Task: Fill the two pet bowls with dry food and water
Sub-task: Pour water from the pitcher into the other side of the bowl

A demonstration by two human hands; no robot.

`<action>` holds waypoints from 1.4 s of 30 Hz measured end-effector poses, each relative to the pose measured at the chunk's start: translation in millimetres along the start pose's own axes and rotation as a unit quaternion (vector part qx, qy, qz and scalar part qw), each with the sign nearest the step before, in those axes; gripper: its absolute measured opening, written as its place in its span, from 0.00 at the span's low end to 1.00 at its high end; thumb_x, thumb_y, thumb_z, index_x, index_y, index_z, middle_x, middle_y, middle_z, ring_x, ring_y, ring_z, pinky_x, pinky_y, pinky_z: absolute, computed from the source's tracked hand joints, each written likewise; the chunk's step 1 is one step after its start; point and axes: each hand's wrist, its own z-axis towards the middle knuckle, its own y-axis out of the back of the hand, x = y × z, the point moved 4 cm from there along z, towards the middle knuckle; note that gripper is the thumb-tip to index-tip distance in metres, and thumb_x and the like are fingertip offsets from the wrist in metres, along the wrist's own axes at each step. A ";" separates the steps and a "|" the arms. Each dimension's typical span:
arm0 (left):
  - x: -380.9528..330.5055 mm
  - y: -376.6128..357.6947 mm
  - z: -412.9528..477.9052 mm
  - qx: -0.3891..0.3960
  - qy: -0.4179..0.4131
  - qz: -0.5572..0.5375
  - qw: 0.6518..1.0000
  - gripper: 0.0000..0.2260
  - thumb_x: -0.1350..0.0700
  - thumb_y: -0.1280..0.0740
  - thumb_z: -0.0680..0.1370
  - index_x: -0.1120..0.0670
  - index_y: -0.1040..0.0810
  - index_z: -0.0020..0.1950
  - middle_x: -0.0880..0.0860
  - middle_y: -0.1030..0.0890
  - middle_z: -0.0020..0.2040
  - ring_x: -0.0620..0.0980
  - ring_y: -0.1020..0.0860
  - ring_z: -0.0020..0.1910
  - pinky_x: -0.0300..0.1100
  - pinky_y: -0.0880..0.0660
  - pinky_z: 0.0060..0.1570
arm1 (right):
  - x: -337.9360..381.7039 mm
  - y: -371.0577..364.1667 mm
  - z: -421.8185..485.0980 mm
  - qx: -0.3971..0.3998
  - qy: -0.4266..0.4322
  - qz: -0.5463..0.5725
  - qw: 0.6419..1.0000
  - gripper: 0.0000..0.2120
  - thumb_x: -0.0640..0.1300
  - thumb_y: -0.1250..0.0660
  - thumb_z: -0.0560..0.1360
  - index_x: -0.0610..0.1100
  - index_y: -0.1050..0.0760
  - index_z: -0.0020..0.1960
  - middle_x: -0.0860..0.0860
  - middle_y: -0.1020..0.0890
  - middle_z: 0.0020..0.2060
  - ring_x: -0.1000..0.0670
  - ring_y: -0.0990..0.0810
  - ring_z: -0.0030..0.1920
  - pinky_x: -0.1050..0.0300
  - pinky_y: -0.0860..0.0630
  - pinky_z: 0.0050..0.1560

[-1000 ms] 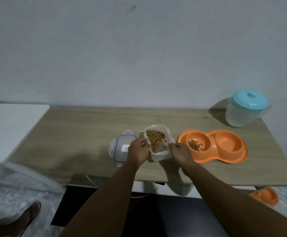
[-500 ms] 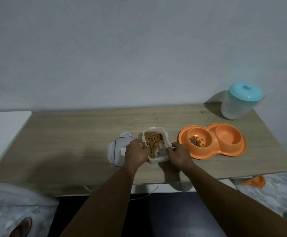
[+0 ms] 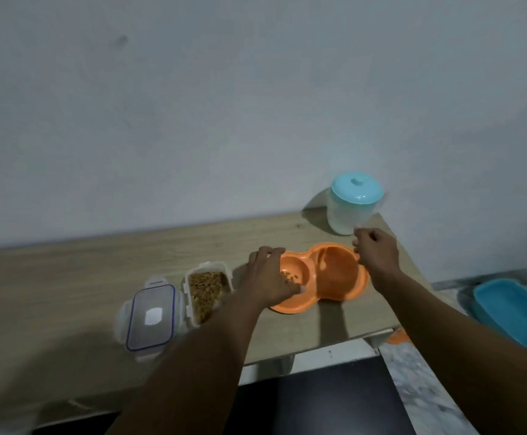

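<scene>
Head view looks down on a wooden tabletop (image 3: 67,277) set against a pale wall. The orange double pet bowl (image 3: 312,268) sits toward the right end of the tabletop, close to its front edge. Its left compartment holds a small scatter of dry food (image 3: 288,277); its right compartment (image 3: 339,274) shows only bare orange plastic.

The left hand (image 3: 266,277) grasps the bowl's left end. Its fingers (image 3: 271,251) are curled over the far rim, and the thumb (image 3: 299,288) lies across the near rim. The right hand (image 3: 378,255) is at the bowl's right end with its fingers loosely curled just above the rim. It covers that edge, so I cannot tell whether it grips the bowl or only touches it.

Just left of the bowl, an open clear food container (image 3: 208,264) stands on the tabletop, well filled with brown kibble (image 3: 207,287). Its clear lid (image 3: 150,318), edged with a blue seal, lies flat just beside it on the left, close to the front edge.

A translucent pitcher (image 3: 351,215) with a teal cap (image 3: 357,188) stands upright at the far right corner of the tabletop, behind the right hand and apart from the bowl. A blue tub (image 3: 519,309) rests on the floor to the right of the table.
</scene>
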 end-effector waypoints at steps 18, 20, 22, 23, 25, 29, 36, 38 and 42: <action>-48.1 -95.0 88.0 0.132 0.057 0.112 0.983 0.55 0.30 0.26 0.59 0.47 0.46 0.78 0.53 0.36 0.77 0.60 0.48 0.78 0.66 0.54 0.73 | -7.9 2.3 170.8 0.093 -0.062 0.164 0.980 0.21 0.71 0.38 0.73 0.53 0.23 0.43 0.57 0.19 0.48 0.50 0.21 0.56 0.46 0.24 0.63; -49.6 -93.4 89.1 0.134 0.071 0.101 0.983 0.55 0.32 0.25 0.59 0.47 0.47 0.78 0.53 0.37 0.77 0.59 0.49 0.78 0.65 0.56 0.74 | -4.6 -5.3 178.9 0.087 -0.072 0.181 0.977 0.24 0.73 0.37 0.69 0.52 0.24 0.41 0.54 0.18 0.48 0.49 0.19 0.54 0.45 0.22 0.61; -50.4 -92.6 89.3 0.135 0.078 0.094 0.983 0.55 0.33 0.24 0.59 0.47 0.46 0.78 0.52 0.38 0.78 0.59 0.50 0.79 0.64 0.57 0.74 | -5.3 -13.0 185.1 0.085 -0.080 0.197 0.973 0.28 0.75 0.35 0.64 0.49 0.23 0.41 0.50 0.16 0.50 0.48 0.18 0.53 0.43 0.22 0.61; -50.3 -92.8 89.4 0.137 0.081 0.094 0.983 0.55 0.33 0.23 0.59 0.47 0.46 0.79 0.52 0.38 0.78 0.58 0.50 0.79 0.64 0.57 0.74 | -5.4 -15.0 186.2 0.088 -0.083 0.207 0.971 0.28 0.75 0.35 0.63 0.49 0.23 0.41 0.49 0.16 0.50 0.47 0.18 0.52 0.42 0.22 0.61; -49.2 -94.1 90.3 0.143 0.085 0.098 0.981 0.56 0.33 0.23 0.59 0.47 0.47 0.79 0.52 0.40 0.78 0.58 0.51 0.79 0.64 0.58 0.74 | -5.7 -17.9 188.9 0.101 -0.085 0.219 0.967 0.27 0.73 0.33 0.62 0.50 0.23 0.43 0.49 0.16 0.52 0.47 0.18 0.53 0.42 0.22 0.62; -47.6 -95.3 92.6 0.148 0.090 0.105 0.979 0.57 0.31 0.24 0.58 0.48 0.48 0.79 0.52 0.41 0.79 0.58 0.50 0.79 0.65 0.57 0.74 | -3.2 -17.4 197.8 0.164 -0.096 0.230 0.954 0.27 0.69 0.29 0.65 0.51 0.21 0.55 0.50 0.15 0.55 0.48 0.17 0.56 0.45 0.21 0.61; -53.0 -90.3 91.8 0.138 0.108 0.087 0.981 0.56 0.32 0.23 0.58 0.47 0.46 0.79 0.53 0.39 0.78 0.57 0.49 0.79 0.64 0.57 0.74 | -0.4 1.0 193.8 0.161 -0.109 0.225 0.955 0.15 0.56 0.27 0.71 0.47 0.20 0.52 0.48 0.14 0.49 0.47 0.15 0.48 0.54 0.20 0.45; -54.1 -89.6 91.3 0.137 0.110 0.086 0.981 0.56 0.34 0.23 0.58 0.48 0.46 0.79 0.54 0.38 0.78 0.57 0.49 0.79 0.64 0.57 0.74 | 1.4 11.0 187.4 0.160 -0.090 0.228 0.956 0.11 0.53 0.27 0.72 0.48 0.20 0.49 0.48 0.14 0.48 0.47 0.15 0.48 0.54 0.20 0.43; -54.9 -89.6 90.2 0.138 0.116 0.087 0.980 0.55 0.34 0.22 0.58 0.47 0.46 0.78 0.54 0.38 0.77 0.57 0.48 0.79 0.63 0.58 0.74 | 2.9 27.9 174.9 0.186 -0.008 0.177 0.966 0.09 0.51 0.27 0.72 0.49 0.18 0.51 0.48 0.15 0.51 0.46 0.15 0.52 0.47 0.18 0.52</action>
